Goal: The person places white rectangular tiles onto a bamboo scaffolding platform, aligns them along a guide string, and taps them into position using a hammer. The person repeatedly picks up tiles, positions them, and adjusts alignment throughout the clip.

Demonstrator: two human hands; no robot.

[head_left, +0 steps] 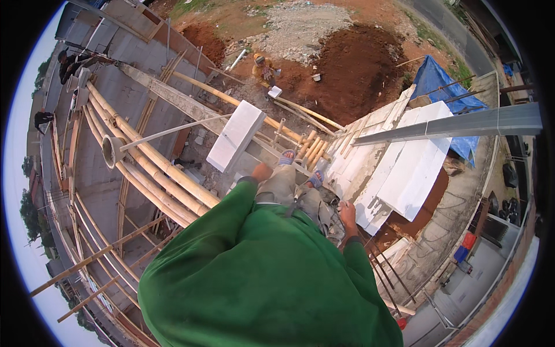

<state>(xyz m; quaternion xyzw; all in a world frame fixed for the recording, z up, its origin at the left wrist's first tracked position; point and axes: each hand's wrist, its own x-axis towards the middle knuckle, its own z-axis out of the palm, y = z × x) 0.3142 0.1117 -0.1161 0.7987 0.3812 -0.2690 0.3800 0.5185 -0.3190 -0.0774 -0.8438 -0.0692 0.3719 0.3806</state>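
My left hand (262, 172) is just below and to the right of a white lightweight concrete block (236, 137). Its fingers are turned away from view, so contact with the block cannot be made out. My right hand (347, 214) is beside my right thigh, close to the near end of the white block wall (399, 168). The fingers of that hand are curled in, and what they hold, if anything, is too small to tell. My sandalled feet (286, 157) stand on bamboo poles (314, 148) between the loose block and the wall.
Long bamboo poles (156, 165) run along the left, with a round grey tub (111, 151) and a thin stick (173, 133) beside them. A long grey metal beam (451, 127) crosses the wall. Below, a person (263, 70) stands near red soil (364, 69); another person (70, 65) is far left.
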